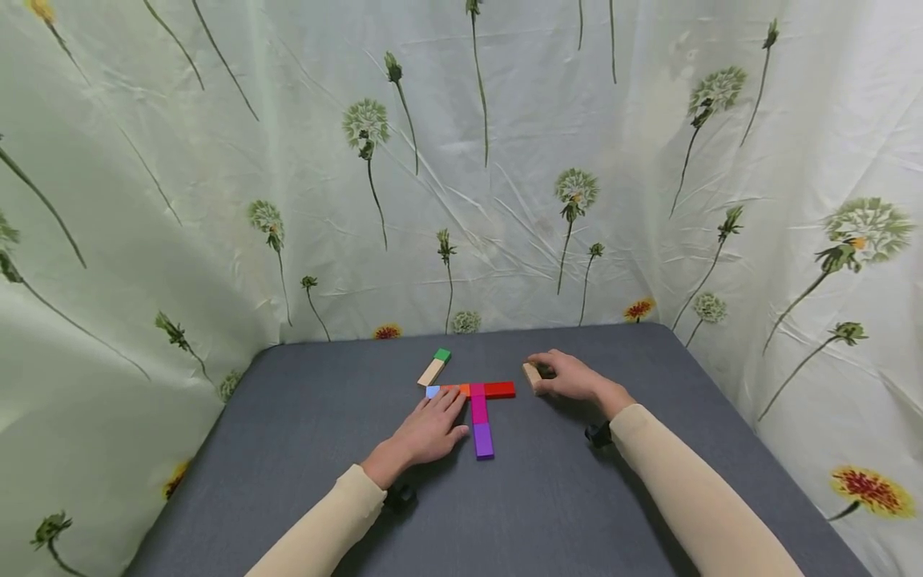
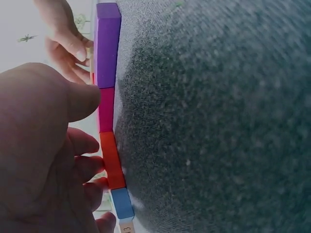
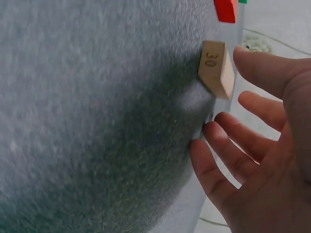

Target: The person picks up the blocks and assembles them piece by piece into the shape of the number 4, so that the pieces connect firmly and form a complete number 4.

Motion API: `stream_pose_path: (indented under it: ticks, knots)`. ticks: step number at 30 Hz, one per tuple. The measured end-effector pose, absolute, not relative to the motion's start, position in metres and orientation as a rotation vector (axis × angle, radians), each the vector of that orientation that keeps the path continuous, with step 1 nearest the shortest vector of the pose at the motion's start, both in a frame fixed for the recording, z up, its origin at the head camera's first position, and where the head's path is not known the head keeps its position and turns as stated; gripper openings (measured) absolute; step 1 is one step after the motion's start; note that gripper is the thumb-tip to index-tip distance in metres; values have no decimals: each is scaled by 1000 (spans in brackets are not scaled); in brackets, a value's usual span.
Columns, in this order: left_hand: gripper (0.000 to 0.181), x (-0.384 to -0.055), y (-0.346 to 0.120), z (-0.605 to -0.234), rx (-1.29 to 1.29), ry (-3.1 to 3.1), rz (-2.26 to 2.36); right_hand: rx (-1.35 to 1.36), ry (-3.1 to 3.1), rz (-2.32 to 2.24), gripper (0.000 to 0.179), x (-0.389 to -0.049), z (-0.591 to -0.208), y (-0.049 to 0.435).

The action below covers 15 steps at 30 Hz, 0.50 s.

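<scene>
In the head view my left hand [image 1: 429,427] lies over the left part of a row of coloured blocks, fingertips on the orange block [image 2: 112,160]. Its thumb is beside the magenta block [image 2: 106,109]. A light blue block [image 1: 433,392] shows past the fingers. To the right is a red block [image 1: 500,390]; magenta runs toward me, ending in a purple block [image 1: 483,441]. My right hand [image 1: 572,377] is around a plain wooden block [image 3: 212,68] marked 30. In the right wrist view, thumb and forefinger curve beside it with a slight gap.
Behind the row lie a green block [image 1: 442,354] and a plain wooden piece [image 1: 432,373], end to end at a slant. All rest on a dark grey cloth-covered table [image 1: 548,513]. A white curtain [image 1: 317,160] with dandelion prints hangs behind and at both sides.
</scene>
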<state>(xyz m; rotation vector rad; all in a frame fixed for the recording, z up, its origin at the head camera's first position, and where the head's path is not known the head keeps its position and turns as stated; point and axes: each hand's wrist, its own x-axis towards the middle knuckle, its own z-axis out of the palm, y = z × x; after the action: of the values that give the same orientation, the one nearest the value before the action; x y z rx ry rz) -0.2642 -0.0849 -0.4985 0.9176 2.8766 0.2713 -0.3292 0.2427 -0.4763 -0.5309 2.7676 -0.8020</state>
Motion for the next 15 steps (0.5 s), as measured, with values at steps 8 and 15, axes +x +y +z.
stream_pose_path:
  ticks: [8, 15]
  knots:
    - [66, -267, -84, -494, 945, 2888, 187, -558, 2721, -747, 64, -340, -476, 246]
    - [67, -264, -84, -493, 981, 2897, 107, -570, 2727, -747, 60, -340, -479, 245]
